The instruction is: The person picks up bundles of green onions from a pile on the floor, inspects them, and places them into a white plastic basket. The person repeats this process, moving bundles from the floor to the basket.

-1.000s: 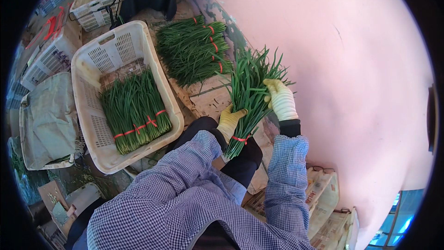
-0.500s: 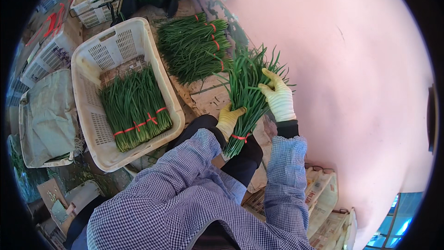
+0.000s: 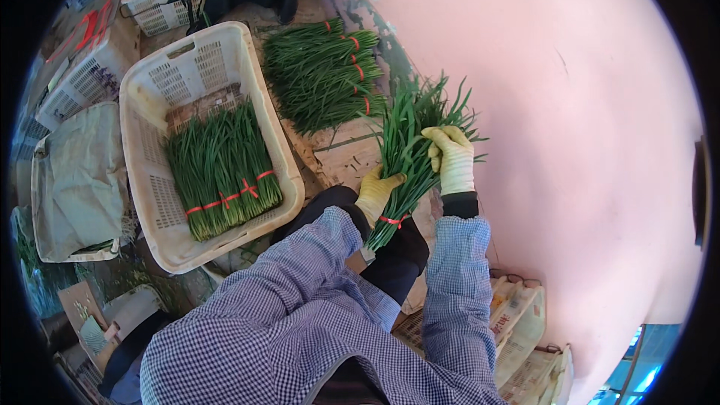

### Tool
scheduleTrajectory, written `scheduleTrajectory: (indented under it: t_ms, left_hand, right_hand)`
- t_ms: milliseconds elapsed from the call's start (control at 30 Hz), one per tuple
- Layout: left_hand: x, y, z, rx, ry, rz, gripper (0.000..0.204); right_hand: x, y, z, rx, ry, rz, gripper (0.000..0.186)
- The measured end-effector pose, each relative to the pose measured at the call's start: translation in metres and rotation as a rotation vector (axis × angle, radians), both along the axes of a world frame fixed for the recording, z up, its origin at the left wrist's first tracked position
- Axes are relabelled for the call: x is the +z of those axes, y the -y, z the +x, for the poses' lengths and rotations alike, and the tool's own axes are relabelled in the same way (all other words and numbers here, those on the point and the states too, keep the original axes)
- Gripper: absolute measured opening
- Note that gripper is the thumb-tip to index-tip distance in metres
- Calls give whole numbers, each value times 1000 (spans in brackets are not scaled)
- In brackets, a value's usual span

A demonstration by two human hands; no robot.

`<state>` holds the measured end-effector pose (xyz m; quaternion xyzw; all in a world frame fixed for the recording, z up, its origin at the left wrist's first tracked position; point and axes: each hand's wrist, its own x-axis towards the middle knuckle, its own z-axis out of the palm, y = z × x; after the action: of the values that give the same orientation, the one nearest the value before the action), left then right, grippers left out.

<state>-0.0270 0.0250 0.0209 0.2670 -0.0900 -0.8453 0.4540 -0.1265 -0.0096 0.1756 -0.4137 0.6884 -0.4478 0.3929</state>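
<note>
Green bundle (image 3: pixel 406 142), cloth (image 3: pixel 81 169) (over crate (image 3: pixel 103 254), perhaps)

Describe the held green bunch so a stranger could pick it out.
From the large pink wall, look left to the gloved right hand, then the left hand. It grips this red-tied bunch; neighbouring bunches in and beside the white crate lie unheld.

The green bunch (image 3: pixel 406 151), red-tied near its base, slants, leaves splayed.

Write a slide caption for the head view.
Yellow-gloved left hand grips a red-tied green leafy bundle; yellow-gloved right hand touches its leaves.
</note>
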Motion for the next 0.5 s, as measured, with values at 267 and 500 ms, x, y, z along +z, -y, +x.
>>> scheduleTrajectory:
  t_ms: [267,500]
  left_hand:
    - [-3,0,0,22,100,-47,32]
    - [-4,1,-7,5,64,-14,30]
  right_hand:
    - [-10,-11,-24,-54,-642,-375,11]
    - [48,-17,9,359,-941,265,23]
